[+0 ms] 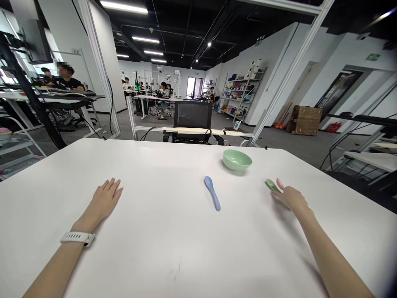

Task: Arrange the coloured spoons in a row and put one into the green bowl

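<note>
My left hand point(104, 200) lies flat on the white table point(173, 248), fingers stretched out, holding nothing; a white watch sits on its wrist. My right hand point(291, 198) rests at the right with its fingers over the handles of a green spoon point(272, 184) and a pink spoon point(280, 183), whose bowls stick out beyond the fingertips. Whether the fingers grip them is unclear. A blue spoon point(212, 193) lies alone mid-table. A pale green bowl point(237, 159) stands upright behind it, towards the far edge.
Beyond the table's far edge stand a dark monitor point(192, 115) and a metal frame point(279, 82). People sit at desks on the left and far back. Shelving point(242, 93) lines the right wall, and a wooden crate point(304, 120) sits on the floor.
</note>
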Demonstrator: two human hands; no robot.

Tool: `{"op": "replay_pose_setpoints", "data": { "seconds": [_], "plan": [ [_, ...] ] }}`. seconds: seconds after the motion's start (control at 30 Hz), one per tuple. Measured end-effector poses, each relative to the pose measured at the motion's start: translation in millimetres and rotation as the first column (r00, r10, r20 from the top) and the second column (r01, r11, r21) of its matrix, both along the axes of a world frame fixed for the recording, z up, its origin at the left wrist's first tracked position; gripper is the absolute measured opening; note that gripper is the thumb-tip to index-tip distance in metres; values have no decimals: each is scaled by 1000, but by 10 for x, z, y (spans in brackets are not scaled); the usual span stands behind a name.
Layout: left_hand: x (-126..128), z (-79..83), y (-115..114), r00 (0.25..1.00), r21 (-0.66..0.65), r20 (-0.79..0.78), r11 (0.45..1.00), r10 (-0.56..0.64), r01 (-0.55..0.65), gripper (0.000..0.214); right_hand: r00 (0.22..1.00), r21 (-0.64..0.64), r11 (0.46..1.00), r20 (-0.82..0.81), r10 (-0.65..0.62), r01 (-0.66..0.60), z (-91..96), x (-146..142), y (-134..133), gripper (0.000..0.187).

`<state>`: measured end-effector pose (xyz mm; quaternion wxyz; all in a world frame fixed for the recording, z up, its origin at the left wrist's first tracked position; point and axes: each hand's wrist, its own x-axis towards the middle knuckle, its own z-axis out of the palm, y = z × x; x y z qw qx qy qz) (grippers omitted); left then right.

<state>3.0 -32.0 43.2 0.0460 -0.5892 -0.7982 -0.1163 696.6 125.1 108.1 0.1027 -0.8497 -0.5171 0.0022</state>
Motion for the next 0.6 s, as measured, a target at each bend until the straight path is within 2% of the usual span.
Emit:
{"op": "replay_pose_setpoints", "data": {
  "seconds": [0.17,0.3,0.43,0.6],
  "plan": [
    [-29,-38,11,1000,35,-10,999,6,-6,72,997,-37,997,-44,-63,61,-26,12,-17,16],
    [-36,-39,15,1000,6,-8,1000,5,-5,77,986,18,998,-155,68,-66,67,-161,-97,23],
    [-37,-37,18,1000,-7,2,1000,13,-13,81,946,-42,985,-289,149,-168,169,-478,-222,37],
    [-46,-51,27,1000,-6,-2,1000,12,-12,81,921,-52,971,-335,202,-232,164,-769,-332,41]
  ]
}}
